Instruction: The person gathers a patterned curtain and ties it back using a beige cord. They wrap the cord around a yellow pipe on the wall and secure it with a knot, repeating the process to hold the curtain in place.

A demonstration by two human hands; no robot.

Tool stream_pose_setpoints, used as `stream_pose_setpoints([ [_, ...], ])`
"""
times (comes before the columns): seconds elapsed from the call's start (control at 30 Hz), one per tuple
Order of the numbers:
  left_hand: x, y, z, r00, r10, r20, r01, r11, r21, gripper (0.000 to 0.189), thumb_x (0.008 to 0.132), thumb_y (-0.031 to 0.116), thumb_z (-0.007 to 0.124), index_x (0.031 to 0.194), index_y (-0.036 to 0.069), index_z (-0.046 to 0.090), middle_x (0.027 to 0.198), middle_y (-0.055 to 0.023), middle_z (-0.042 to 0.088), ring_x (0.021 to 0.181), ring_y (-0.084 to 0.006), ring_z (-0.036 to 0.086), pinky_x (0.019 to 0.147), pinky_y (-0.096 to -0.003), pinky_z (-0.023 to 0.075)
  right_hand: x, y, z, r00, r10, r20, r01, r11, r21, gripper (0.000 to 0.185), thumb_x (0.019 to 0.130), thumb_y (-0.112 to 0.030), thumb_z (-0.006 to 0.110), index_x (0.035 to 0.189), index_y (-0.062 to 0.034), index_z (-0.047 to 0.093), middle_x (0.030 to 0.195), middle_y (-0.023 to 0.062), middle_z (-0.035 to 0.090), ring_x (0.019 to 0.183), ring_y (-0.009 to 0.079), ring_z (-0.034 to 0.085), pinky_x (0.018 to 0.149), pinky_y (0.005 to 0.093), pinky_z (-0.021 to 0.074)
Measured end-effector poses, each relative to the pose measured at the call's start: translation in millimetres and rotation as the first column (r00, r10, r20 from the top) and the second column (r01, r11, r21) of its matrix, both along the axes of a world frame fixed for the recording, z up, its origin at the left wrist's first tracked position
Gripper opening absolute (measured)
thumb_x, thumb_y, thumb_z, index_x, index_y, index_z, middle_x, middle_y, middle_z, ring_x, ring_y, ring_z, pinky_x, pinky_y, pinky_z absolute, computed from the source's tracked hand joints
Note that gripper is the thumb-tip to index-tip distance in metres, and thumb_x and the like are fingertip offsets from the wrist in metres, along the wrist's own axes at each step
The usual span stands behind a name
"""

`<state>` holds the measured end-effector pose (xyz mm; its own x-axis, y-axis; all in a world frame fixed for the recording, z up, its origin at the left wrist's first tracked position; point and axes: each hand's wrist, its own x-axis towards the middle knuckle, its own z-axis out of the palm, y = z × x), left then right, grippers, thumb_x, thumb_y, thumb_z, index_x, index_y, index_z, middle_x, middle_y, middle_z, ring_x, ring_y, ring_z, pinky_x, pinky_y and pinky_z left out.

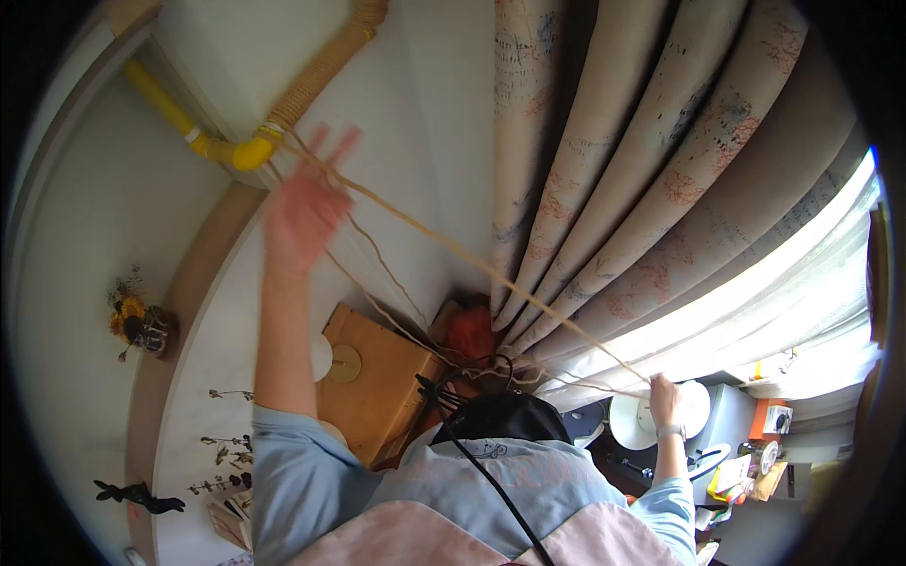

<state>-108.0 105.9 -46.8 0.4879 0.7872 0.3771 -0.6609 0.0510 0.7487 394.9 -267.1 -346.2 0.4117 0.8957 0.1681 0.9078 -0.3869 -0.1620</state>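
A yellow pipe [253, 151] runs along the wall at the upper left, its upper stretch wound closely with jute rope [311, 92]. From the lower end of that winding, a long strand of rope [453, 244] runs taut down to my right hand [665, 402], whose fingers are closed on it. Raised beside the pipe's bend, my left hand [308, 205] is blurred, with fingers spread; the rope passes by it and it grips nothing visible. Looser strands [382, 304] hang below the left hand and trail across in front of my body.
Long patterned curtains [609, 177] hang beside a bright window. A wooden cabinet [375, 382] stands below the wall. A wall ledge [205, 262] holds a vase of dried flowers [145, 325] and a black rabbit figure [139, 497]. Near my right hand are a white round lamp [633, 422] and cluttered items.
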Motion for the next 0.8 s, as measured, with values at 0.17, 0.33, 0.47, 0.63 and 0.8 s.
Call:
stream_pose_setpoints([
  [0.17, -24.1, 16.6, 60.4, 0.962, 0.265, 0.065, -0.263, 0.964, -0.041, 0.026, 0.091, 0.023, 0.042, 0.106, 0.004, 0.051, 0.098, -0.0089, 0.059, 0.054, -0.0056, 0.045, 0.048, -0.0184, 0.0365, 46.0, -159.3, -76.9, 0.928, -0.354, 0.119, 0.365, 0.792, -0.489, 0.019, 0.083, -0.013, 0.045, 0.079, -0.0038, 0.061, 0.076, 0.0188, 0.059, 0.069, 0.0340, 0.059, 0.060, 0.0416, 0.0465],
  [0.33, 23.3, 7.5, -32.7, 0.593, 0.641, -0.488, -0.527, 0.767, 0.367, 0.024, 0.088, 0.010, 0.031, 0.099, 0.004, 0.051, 0.080, -0.0056, 0.063, 0.043, -0.0036, 0.039, 0.038, -0.0165, 0.0303, 4.3, -91.4, -34.6, 0.971, -0.229, 0.074, 0.228, 0.774, -0.591, 0.018, 0.083, -0.014, 0.046, 0.087, -0.0079, 0.062, 0.080, 0.0162, 0.061, 0.071, 0.0319, 0.060, 0.063, 0.0418, 0.0479],
  [0.47, 107.3, -45.3, -131.7, 0.332, 0.604, -0.725, 0.167, 0.719, 0.675, 0.027, 0.089, 0.018, 0.038, 0.096, 0.006, 0.060, 0.097, -0.0122, 0.060, 0.092, -0.0254, 0.057, 0.084, -0.0326, 0.0426, -102.7, 89.1, 70.3, 0.920, 0.208, -0.334, -0.143, 0.968, 0.208, 0.019, 0.082, -0.013, 0.055, 0.098, -0.0049, 0.061, 0.094, 0.0160, 0.062, 0.081, 0.0341, 0.059, 0.068, 0.0384, 0.0478],
  [0.63, 188.5, -131.4, -220.9, 0.576, 0.313, -0.755, 0.498, 0.598, 0.628, 0.034, 0.085, 0.018, 0.050, 0.116, 0.003, 0.049, 0.104, -0.0175, 0.056, 0.098, -0.0276, 0.054, 0.086, -0.0376, 0.0414, -242.5, 218.3, 200.6, 0.543, 0.639, -0.544, -0.457, 0.769, 0.446, 0.029, 0.084, -0.022, 0.054, 0.107, -0.0045, 0.057, 0.090, 0.0188, 0.060, 0.074, 0.0376, 0.057, 0.065, 0.0411, 0.0461],
  [0.8, 166.0, -100.0, -216.9, 0.517, 0.169, -0.839, 0.627, 0.592, 0.506, 0.047, 0.081, 0.019, 0.053, 0.124, 0.005, 0.043, 0.119, -0.0132, 0.051, 0.101, -0.0271, 0.053, 0.086, -0.0361, 0.0417, -226.5, 205.1, 222.8, 0.564, 0.680, -0.470, -0.485, 0.732, 0.478, 0.015, 0.081, -0.012, 0.054, 0.089, -0.0021, 0.061, 0.078, 0.0169, 0.060, 0.067, 0.0316, 0.059, 0.057, 0.0365, 0.0459],
])
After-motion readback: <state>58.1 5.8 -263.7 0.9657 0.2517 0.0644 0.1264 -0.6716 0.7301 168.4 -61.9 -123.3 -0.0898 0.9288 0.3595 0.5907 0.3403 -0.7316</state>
